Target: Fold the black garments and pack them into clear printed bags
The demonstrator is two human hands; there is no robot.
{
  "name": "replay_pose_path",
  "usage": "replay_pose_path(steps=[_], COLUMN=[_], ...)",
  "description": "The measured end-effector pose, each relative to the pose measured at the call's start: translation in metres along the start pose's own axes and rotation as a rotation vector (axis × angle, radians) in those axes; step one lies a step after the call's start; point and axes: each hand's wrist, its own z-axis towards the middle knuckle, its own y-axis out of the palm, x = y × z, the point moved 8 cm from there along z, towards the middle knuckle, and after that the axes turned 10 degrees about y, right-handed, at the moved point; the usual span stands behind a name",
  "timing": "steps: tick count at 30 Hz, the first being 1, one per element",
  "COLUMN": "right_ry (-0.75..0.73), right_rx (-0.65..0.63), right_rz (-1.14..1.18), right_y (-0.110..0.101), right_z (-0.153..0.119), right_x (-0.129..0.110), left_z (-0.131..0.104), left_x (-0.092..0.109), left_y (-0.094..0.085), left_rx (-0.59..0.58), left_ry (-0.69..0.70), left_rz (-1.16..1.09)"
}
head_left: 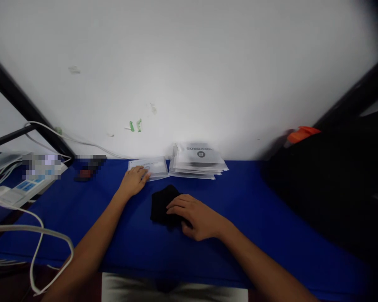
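Note:
A folded black cloth item [161, 205] lies on the blue table; its exact kind cannot be made out. My right hand [198, 216] is curled over the right side of this cloth, with the thumb low near its edge. Farther back, a flat frosted plastic bag [159, 167] with printing rests by the wall. On the left end of that bag sits my left hand [135, 181], its thumb and fingers apart, touching the surface. A stack of similar frosted zip bags [197, 159] with dark lettering lies just right of it.
A large black item [330, 188] fills the table's right side, with an orange piece [303, 134] behind it. White cables and a power strip [22, 191] are at left, near a blurred dark object [90, 167]. A white wall [189, 75] stands behind the blue table [239, 251].

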Motion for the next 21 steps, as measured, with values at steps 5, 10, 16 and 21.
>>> replay_pose_path(steps=[5, 10, 16, 21], right_ry=[0.214, 0.645, 0.761, 0.567], right_rx=[0.311, 0.344, 0.156, 0.24], right_rz=[0.027, -0.124, -0.025, 0.05], right_y=[-0.024, -0.022, -0.003, -0.008], right_z=[-0.002, -0.008, -0.009, -0.003], right_x=[0.018, 0.061, 0.077, 0.065], left_z=[-0.001, -0.001, -0.015, -0.027], left_x=[-0.006, 0.003, 0.108, 0.153], left_y=[0.003, -0.022, -0.015, 0.006], left_rx=[0.023, 0.153, -0.044, -0.209], left_ry=[-0.035, -0.078, 0.378, 0.493], left_rz=[0.014, 0.022, -0.489, -0.485])
